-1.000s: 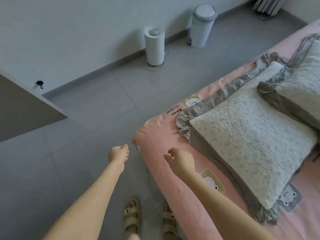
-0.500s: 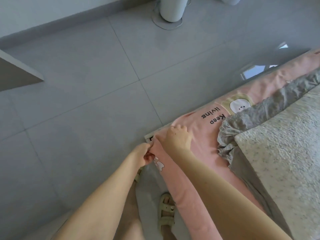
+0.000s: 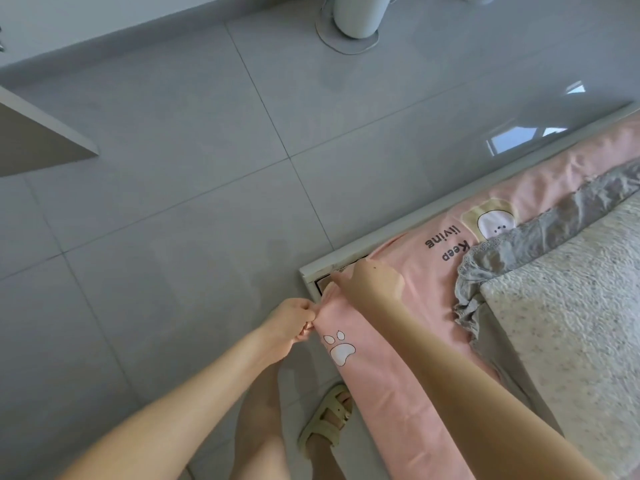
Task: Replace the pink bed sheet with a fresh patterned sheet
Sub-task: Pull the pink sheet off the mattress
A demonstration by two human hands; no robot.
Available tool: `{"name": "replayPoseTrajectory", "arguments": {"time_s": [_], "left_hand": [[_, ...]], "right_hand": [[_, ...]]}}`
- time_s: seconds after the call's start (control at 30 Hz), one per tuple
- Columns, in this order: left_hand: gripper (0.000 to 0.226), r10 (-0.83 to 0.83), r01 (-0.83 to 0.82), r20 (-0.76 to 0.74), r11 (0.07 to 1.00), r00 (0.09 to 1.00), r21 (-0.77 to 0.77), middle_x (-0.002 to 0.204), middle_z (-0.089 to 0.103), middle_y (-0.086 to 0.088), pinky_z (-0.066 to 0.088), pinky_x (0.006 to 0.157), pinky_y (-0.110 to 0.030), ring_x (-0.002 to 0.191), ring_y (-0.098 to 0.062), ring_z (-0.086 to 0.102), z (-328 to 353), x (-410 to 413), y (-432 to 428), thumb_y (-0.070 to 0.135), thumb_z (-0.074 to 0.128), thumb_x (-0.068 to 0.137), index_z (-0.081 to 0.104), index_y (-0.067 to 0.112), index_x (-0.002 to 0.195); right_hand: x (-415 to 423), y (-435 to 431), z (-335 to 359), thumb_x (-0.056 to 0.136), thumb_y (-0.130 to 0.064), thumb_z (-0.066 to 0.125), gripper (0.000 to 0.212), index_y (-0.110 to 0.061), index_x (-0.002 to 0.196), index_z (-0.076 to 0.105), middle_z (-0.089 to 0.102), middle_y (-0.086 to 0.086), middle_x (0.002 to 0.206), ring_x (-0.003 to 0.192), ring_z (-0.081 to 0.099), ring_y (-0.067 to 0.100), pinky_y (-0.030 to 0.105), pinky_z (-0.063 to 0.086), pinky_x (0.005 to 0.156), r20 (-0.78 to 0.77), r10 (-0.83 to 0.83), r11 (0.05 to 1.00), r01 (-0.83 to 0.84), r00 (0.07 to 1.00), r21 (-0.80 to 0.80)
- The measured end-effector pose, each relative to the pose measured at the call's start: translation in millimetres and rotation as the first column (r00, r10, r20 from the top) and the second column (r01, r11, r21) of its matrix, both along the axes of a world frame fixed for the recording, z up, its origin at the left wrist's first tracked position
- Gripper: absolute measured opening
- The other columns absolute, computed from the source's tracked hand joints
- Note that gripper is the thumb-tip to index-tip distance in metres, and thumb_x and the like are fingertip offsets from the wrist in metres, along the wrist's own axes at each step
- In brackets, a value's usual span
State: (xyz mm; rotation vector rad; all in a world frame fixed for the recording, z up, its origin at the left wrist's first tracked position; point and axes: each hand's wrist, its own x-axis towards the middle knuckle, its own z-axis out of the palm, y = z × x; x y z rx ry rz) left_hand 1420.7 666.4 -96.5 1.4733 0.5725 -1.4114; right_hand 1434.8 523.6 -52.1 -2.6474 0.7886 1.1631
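Now pinching the corner fold of the sheet in closed fingers of the left hand, beside the bed frame; gripping the same corner from above with the right hand, fingers curled over its edge. Elsewhere spread on the bed under a pillow.

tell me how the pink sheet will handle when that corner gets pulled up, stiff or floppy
Probably floppy: the pink sheet bunches into soft folds where the left hand pinches it at the corner. Likely light, since a fingertip pinch seems to lift it. It may drag rather than come free, because the pillow lies on it further in.
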Motion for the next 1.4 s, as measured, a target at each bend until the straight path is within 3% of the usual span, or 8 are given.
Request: {"name": "replayPoseTrajectory", "arguments": {"time_s": [0.13,0.43,0.57,0.8,0.9,1.07,1.2,1.4], "left_hand": [[0.024,-0.113,0.135,0.201,0.986,0.973,-0.097,0.047,0.038,0.008,0.024,0.054,-0.027,0.049,-0.013,0.033,66.3,-9.0,-2.1,0.04,0.057,0.068,0.047,0.023,0.053],[0.029,-0.436,0.508,0.559,0.861,0.706,0.03,0.068,0.056,0.002,0.04,0.064,-0.028,0.064,-0.014,0.052,143.2,-43.2,-28.9,0.025,0.054,0.093,0.053,0.021,0.065],[0.045,-0.488,0.444,0.71,0.855,0.508,0.27,0.117,0.058,-0.001,0.041,0.095,-0.032,0.111,-0.019,0.054,144.5,-39.4,-40.4,0.042,0.066,0.08,0.06,0.015,0.115],[0.09,-0.79,0.753,0.611,0.432,0.051,0.496,0.157,0.017,-0.001,0.017,0.116,-0.038,0.144,-0.026,0.015,142.2,-66.0,-93.2,0.049,0.064,0.079,0.015,0.026,0.15],[0.079,-0.729,0.765,0.655,0.533,0.199,0.362,0.148,0.038,-0.001,0.029,0.109,-0.031,0.137,-0.023,0.033,158.8,-77.3,-122.1,0.055,0.059,0.078,0.03,0.025,0.145],[0.039,-0.284,0.365,0.291,0.889,0.913,-0.276,0.082,0.072,0.011,0.051,0.062,-0.012,0.078,-0.005,0.069,185.3,-90.4,-164.1,0.048,0.035,0.098,0.062,0.021,0.106],[0.07,-0.273,0.312,0.172,0.911,0.947,-0.272,0.107,0.071,0.001,0.05,0.092,-0.03,0.098,-0.012,0.065,172.6,-82.8,-185.5,0.073,0.05,0.077,0.066,0.017,0.115],[0.011,-0.254,0.325,0.262,0.903,0.931,-0.28,0.078,0.067,-0.008,0.05,0.064,-0.023,0.072,-0.02,0.061,171.0,-79.1,-215.2,0.007,0.058,0.09,0.069,0.005,0.09]], "right_hand": [[-10.3,8.3,35.9,0.086,-0.05,0.052,0.045,-0.017,0.06,0.036,0.039,-0.004,0.062,0.061,0.046,0.017,0.024,0.023,0.046,0.039,-0.08,0.994,0.076,0.996,0.078],[-68.2,-72.9,139.4,0.07,0.0,0.053,0.012,0.005,0.065,0.063,0.05,0.009,0.053,0.048,0.043,0.021,0.022,0.035,0.049,0.206,-0.502,0.851,0.436,0.84,0.294],[-113.3,-121.4,203.9,0.072,0.003,0.058,0.02,-0.001,0.053,0.062,0.054,0.013,0.054,0.048,0.042,0.019,0.027,0.035,0.05,0.255,-0.643,0.75,0.527,0.722,0.399],[-189.8,-206.0,262.4,0.088,0.004,0.053,0.026,0.001,0.063,0.047,0.041,0.008,0.055,0.029,0.033,0.004,0.013,0.022,0.029,0.229,-0.973,0.148,0.657,-0.039,0.74],[-211.1,-216.3,254.0,0.089,0.0,0.056,0.022,0.001,0.067,0.053,0.044,0.008,0.057,0.035,0.037,0.005,0.016,0.028,0.034,0.262,-0.961,0.126,0.696,-0.091,0.707],[-203.4,-180.9,217.7,0.085,-0.009,0.062,0.017,0.0,0.07,0.065,0.058,0.006,0.054,0.045,0.046,0.01,0.019,0.038,0.045,0.349,-0.89,0.444,0.734,0.293,0.514],[-210.9,-150.8,174.0,0.079,-0.014,0.058,0.024,-0.007,0.056,0.061,0.063,0.01,0.054,0.05,0.051,0.016,0.027,0.042,0.052,0.336,-0.838,0.54,0.743,0.431,0.395],[-214.1,-122.4,157.5,0.082,-0.046,0.062,0.032,-0.019,0.098,0.053,0.055,-0.011,0.084,0.08,0.051,0.009,0.029,0.036,0.067,0.58,-0.698,0.646,0.719,0.42,0.255]]}}
